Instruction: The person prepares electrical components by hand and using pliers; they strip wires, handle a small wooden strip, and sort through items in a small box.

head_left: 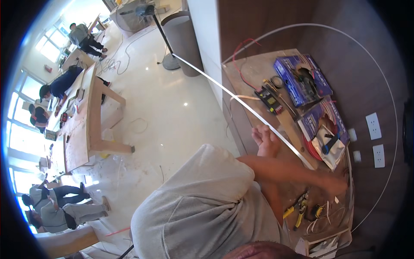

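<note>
Good handling here, I judge, means supporting the long white strip [254, 113] near its middle so the overhanging length does not flex, and guiding its near end clear of the blue cardboard box [284, 71] and the yellow-handled pliers [289, 212], both on the desk [252, 73]; the strip lies slantwise above the desk, its far part reaching well out past the desk's left edge; the right hand [267, 142], apparently, is raised over the desk's middle with fingers curled up beside the strip, though whether they clamp it I cannot tell; the left forearm crosses over the right one, taking the left hand [335, 184] toward the desk's right edge, its fingers too blurred to read as apart or together.
</note>
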Motion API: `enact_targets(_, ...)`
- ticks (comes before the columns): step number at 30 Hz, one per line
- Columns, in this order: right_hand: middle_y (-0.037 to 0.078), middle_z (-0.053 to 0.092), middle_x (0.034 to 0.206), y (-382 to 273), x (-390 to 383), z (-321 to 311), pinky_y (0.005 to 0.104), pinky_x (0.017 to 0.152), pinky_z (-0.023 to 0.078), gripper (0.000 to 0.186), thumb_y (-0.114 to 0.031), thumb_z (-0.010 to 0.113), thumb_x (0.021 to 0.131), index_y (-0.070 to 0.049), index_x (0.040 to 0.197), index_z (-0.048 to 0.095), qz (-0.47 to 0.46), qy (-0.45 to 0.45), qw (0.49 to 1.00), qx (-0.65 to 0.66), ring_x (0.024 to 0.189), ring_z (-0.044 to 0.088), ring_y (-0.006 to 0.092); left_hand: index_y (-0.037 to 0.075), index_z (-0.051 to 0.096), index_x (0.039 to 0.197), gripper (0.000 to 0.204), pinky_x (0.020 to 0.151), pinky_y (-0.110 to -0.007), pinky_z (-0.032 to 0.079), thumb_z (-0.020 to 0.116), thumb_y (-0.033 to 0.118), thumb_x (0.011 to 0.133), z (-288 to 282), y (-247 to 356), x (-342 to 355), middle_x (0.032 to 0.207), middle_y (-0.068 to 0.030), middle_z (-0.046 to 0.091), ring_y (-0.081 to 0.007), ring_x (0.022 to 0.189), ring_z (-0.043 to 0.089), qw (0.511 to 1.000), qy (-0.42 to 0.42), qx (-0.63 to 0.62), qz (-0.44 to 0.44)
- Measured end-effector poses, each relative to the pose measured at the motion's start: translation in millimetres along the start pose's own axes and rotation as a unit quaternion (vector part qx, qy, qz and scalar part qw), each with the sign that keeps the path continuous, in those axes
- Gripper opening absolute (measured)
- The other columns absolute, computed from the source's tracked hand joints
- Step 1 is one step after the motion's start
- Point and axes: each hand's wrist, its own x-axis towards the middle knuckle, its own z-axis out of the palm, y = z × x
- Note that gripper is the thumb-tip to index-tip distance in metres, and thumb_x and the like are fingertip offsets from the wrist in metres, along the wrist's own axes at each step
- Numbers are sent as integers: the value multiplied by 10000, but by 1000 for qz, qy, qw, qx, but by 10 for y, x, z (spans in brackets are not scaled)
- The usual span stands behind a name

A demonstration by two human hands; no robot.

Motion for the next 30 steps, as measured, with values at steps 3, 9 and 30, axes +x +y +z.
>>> enact_targets(3, 197, 692, 1148, -20, -129, 118, 377, 870, 620, 497, -286, 709, 990, 88, 1276, 549, 49, 88, 994, 34, 1021, 719, 310, -10, 724, 655, 175, 624, -481, 559, 741, 163, 642, 60, 355, -231, 645, -180, 676, -352, 638, 700, 986, 102, 110, 74)
enact_targets(9, 254, 690, 1105, 399, -137, 1172, 390, 876, 622, 409, -230, 638, 1025, 107, 1240, 553, -19, 88, 994, 57, 991, 728, 337, 15, 752, 728, 184, 711, -510, 549, 734, 190, 670, -198, 607, -1433, 755, -162, 712, -360, 709, 714, 981, 112, 145, 60)
enact_targets(30, 197, 734, 1001, -674, -491, 748, 263, 728, 645, 459, -359, 567, 1058, 85, 1144, 646, -93, -58, 993, -44, 896, 749, 233, 133, 670, 1112, 318, 946, -482, 427, 778, 312, 871, -1103, 604, -6501, 1027, -72, 664, -295, 1045, 653, 776, 401, 294, -388)
